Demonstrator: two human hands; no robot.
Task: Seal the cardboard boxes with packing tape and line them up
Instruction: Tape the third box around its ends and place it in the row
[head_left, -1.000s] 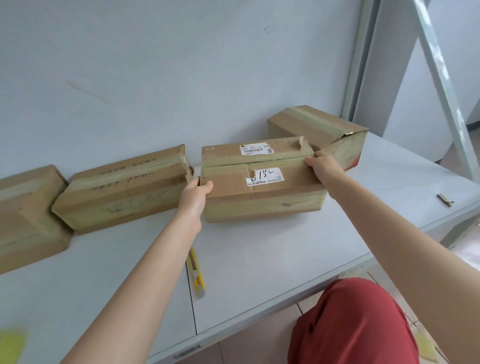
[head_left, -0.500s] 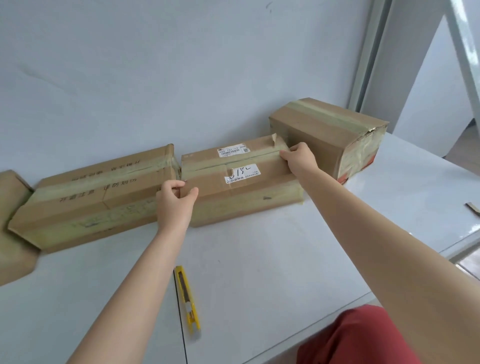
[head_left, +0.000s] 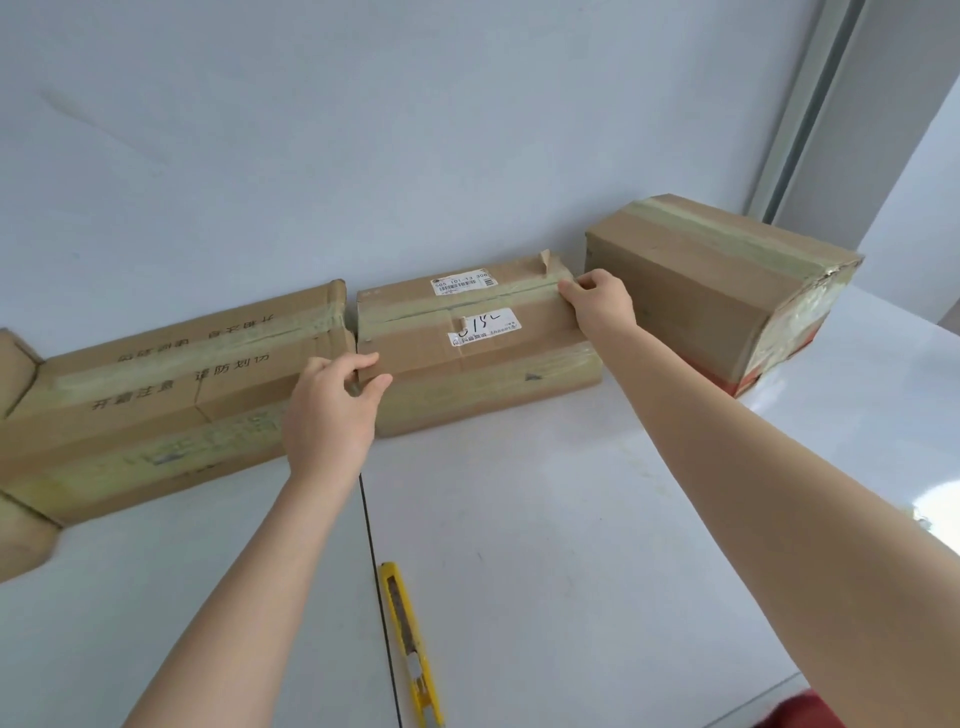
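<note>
A small taped cardboard box (head_left: 488, 364) with two white labels stands against the wall in the middle of the row. My left hand (head_left: 332, 410) grips its front left corner, thumb on top. My right hand (head_left: 597, 306) holds its top right edge, fingers curled over the corner. A long box with printed characters (head_left: 166, 395) lies just to its left, almost touching it. A bigger taped box (head_left: 722, 291) stands to the right, turned at an angle. Part of another box (head_left: 15, 535) shows at the far left edge.
A yellow utility knife (head_left: 410, 644) lies on the white table (head_left: 597, 545) near the front, beside the seam between two tabletops. The blue-grey wall runs right behind the boxes. A loose tape end (head_left: 545, 260) sticks up from the small box.
The small box has slid left and back until it sits close against the long box by the wall. Both hands travelled with it, and the view has moved nearer.
</note>
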